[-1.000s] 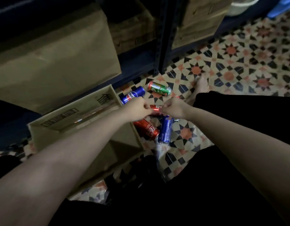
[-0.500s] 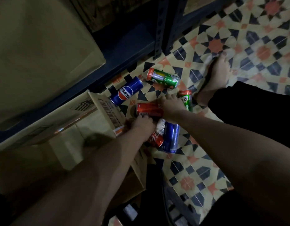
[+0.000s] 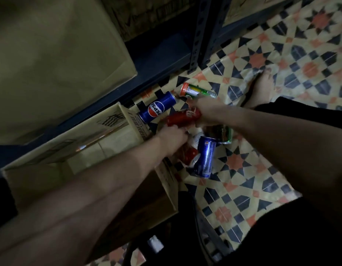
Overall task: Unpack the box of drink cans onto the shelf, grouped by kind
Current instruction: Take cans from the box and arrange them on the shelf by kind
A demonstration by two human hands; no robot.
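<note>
Several drink cans lie on the patterned floor next to an open cardboard box [image 3: 70,150]. My right hand [image 3: 206,112] grips one red can [image 3: 182,117] and holds it tilted just above the floor. My left hand [image 3: 172,137] is curled over the upper end of a second red can [image 3: 187,154], which lies beside a blue can [image 3: 205,158]. Another blue Pepsi can [image 3: 158,109] rests by the box corner. One green can [image 3: 197,92] lies beyond my right hand, and a second green can [image 3: 223,133] shows under my right wrist.
A dark metal shelf post [image 3: 197,35] and the bottom shelf board [image 3: 156,60] stand just behind the cans. A large closed carton [image 3: 51,54] fills the shelf on the left. A bare foot [image 3: 262,89] rests on the tiles at right, with dark-clothed legs below.
My right hand has closed on the upper red can and raised it off the floor. My left hand stays low on the second red can. The camera has leaned closer.
</note>
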